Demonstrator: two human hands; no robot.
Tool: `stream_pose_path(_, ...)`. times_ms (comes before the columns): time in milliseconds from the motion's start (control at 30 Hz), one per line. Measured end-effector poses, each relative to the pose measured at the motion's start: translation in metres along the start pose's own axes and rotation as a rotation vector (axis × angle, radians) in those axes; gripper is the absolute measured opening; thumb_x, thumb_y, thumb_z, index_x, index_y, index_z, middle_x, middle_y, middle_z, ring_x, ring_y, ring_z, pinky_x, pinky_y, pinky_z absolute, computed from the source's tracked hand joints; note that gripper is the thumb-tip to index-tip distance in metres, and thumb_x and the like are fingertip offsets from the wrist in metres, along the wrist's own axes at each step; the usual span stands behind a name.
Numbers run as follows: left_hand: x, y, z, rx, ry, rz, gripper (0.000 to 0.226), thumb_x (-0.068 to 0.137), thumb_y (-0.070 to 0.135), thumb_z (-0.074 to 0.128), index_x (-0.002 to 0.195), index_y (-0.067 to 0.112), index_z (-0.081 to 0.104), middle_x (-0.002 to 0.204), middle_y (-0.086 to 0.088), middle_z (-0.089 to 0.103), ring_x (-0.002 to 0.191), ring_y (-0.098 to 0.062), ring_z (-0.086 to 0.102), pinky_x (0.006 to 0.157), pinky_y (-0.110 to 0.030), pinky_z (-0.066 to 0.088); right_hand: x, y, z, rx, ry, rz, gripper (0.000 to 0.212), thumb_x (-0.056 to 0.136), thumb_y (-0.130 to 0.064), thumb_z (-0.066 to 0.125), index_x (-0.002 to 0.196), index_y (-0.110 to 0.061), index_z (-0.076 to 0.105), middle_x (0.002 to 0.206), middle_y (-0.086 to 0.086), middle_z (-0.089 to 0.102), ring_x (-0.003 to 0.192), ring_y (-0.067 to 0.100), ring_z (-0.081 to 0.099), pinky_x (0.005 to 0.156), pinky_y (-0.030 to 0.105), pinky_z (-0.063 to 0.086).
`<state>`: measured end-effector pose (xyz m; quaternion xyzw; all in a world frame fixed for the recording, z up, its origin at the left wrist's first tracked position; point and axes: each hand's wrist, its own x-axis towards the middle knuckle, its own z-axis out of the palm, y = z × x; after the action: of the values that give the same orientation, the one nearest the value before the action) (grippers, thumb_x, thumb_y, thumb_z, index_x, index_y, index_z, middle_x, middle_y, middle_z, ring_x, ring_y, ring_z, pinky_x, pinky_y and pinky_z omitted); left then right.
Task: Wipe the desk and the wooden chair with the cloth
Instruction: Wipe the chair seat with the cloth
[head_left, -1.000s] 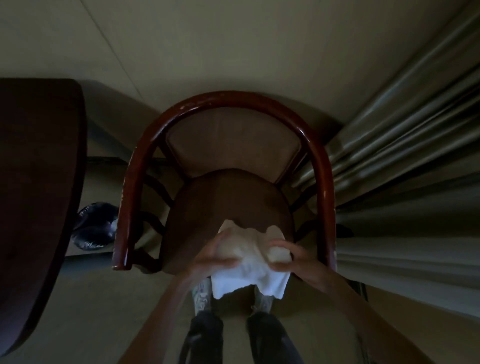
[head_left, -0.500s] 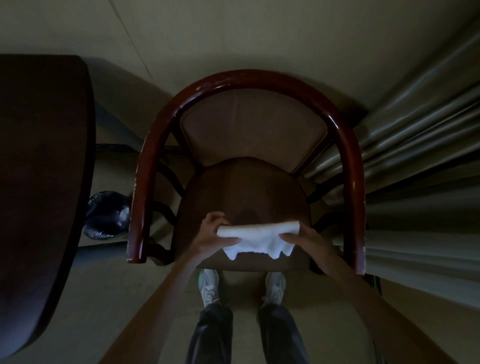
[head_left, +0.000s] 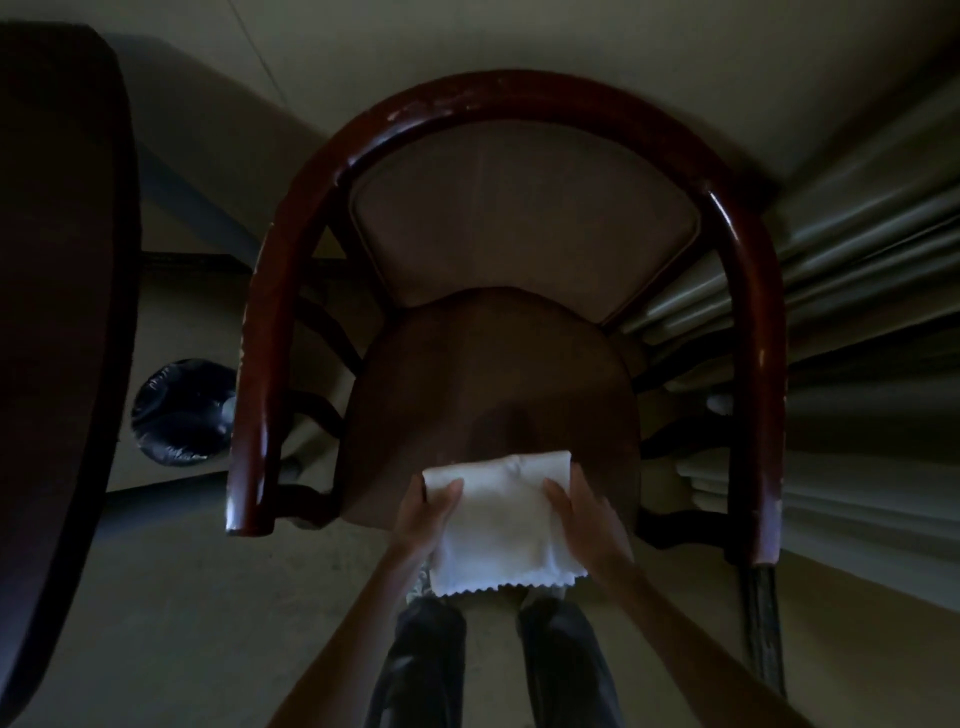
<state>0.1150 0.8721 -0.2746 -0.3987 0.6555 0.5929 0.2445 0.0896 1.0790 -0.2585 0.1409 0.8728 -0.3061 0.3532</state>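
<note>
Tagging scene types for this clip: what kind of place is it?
Probably a hotel room or a bedroom, dimly lit. Clues: long pleated curtains reaching the floor, an upholstered wooden chair beside a dark desk, and a lined waste bin on carpet.

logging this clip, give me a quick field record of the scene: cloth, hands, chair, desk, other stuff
cloth: white cloth, folded, held over the front edge of the chair seat
left hand: left hand in a grip on the cloth's left side
right hand: right hand in a grip on its right side
chair: wooden chair with curved arm rail, seat bare
desk: dark desk, left of the chair
other: black bag on the floor, curtain at right
</note>
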Motion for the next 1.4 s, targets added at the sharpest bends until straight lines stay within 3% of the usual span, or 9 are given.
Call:
stream_pose_path(133,0.028,-0.029,-0.005,-0.012,-0.003,-0.074,0.031,0.092,0.021,0.067,0.116,0.006,0.053,0.097,-0.013,0.062,0.076,-0.018,0.062,0.045,-0.018,0.049,0.020,0.019,0.035,0.125,-0.003,-0.005,0.025,0.100,-0.044,0.044,0.121,-0.031,0.049,0.087,-0.022,0.058,0.075,-0.007,0.057,0.062,0.016,0.042)
stream_pose_path(333,0.091,-0.067,-0.026,0.221,-0.130,-0.101,0.022,0.096,0.014,0.062,0.115,0.016,0.050,0.099,0.002,0.051,0.077,0.004,0.053,0.069,-0.012,0.046,0.067,0.030,0.087,0.299,-0.104,0.037,0.021,0.097,-0.020,0.057,0.117,-0.020,0.049,0.109,0.008,0.063,0.099,0.023,0.064,0.089,0.043,0.053)
stream_pose_path(433,0.118,-0.071,-0.029,0.361,-0.031,0.038,0.049,0.094,0.014,0.066,0.137,0.003,0.045,0.118,-0.009,0.052,0.106,-0.022,0.055,0.077,-0.004,0.040,0.090,0.031,0.110,0.292,-0.046,0.066,0.037,0.093,-0.027,0.063,0.123,-0.011,0.049,0.106,0.006,0.062,0.098,0.029,0.065,0.085,0.046,0.055)
stream_pose_path(567,0.152,-0.071,-0.026,0.422,0.172,0.152,0.056,0.090,0.026,0.070,0.138,0.007,0.048,0.127,-0.018,0.060,0.114,-0.033,0.059,0.086,-0.034,0.047,0.119,0.015,0.131,0.293,0.025,0.087,0.039,0.092,-0.033,0.064,0.121,-0.012,0.049,0.106,0.005,0.063,0.098,0.034,0.064,0.085,0.055,0.053)
stream_pose_path(767,0.151,-0.085,-0.016,0.784,0.387,0.577,0.059,0.091,0.019,0.067,0.143,0.010,0.042,0.143,-0.018,0.047,0.129,-0.036,0.048,0.100,-0.048,0.045,0.134,0.004,0.149,0.069,0.123,0.153,0.054,0.094,-0.045,0.054,0.133,-0.011,0.039,0.127,0.015,0.056,0.112,0.037,0.057,0.089,0.047,0.050)
stream_pose_path(967,0.123,-0.105,-0.012,1.225,0.333,0.889,0.055,0.084,0.019,0.063,0.138,0.015,0.054,0.151,-0.013,0.043,0.142,-0.035,0.034,0.115,-0.050,0.032,0.108,0.001,0.140,-0.322,0.306,-0.204,0.061,0.094,-0.043,0.055,0.144,-0.016,0.035,0.148,0.018,0.034,0.133,0.036,0.037,0.107,0.051,0.034)
stream_pose_path(1067,0.126,-0.103,-0.014,1.309,0.193,0.936,0.065,0.076,0.028,0.078,0.136,0.014,0.057,0.146,-0.013,0.049,0.134,-0.032,0.040,0.111,-0.046,0.036,0.110,0.004,0.148,-0.507,0.108,-0.473,0.065,0.089,-0.046,0.061,0.145,-0.024,0.037,0.154,0.008,0.031,0.138,0.031,0.032,0.109,0.049,0.030)
stream_pose_path(1200,0.139,-0.103,-0.011,1.391,0.023,0.769,0.083,0.067,0.042,0.086,0.139,0.013,0.055,0.141,-0.010,0.056,0.128,-0.030,0.056,0.102,-0.045,0.050,0.128,0.008,0.168,-0.554,-0.058,-0.456,0.088,0.083,-0.058,0.061,0.153,-0.022,0.021,0.160,0.002,0.019,0.148,0.022,0.013,0.119,0.043,0.009)
stream_pose_path(1400,0.149,-0.096,-0.004,1.447,0.051,0.760,0.056,0.073,0.032,0.079,0.125,0.020,0.062,0.125,-0.004,0.063,0.118,-0.026,0.059,0.095,-0.040,0.051,0.138,-0.003,0.178,-0.576,0.147,-0.484,0.046,0.079,-0.035,0.074,0.120,-0.016,0.064,0.126,0.006,0.063,0.121,0.026,0.057,0.100,0.044,0.044)
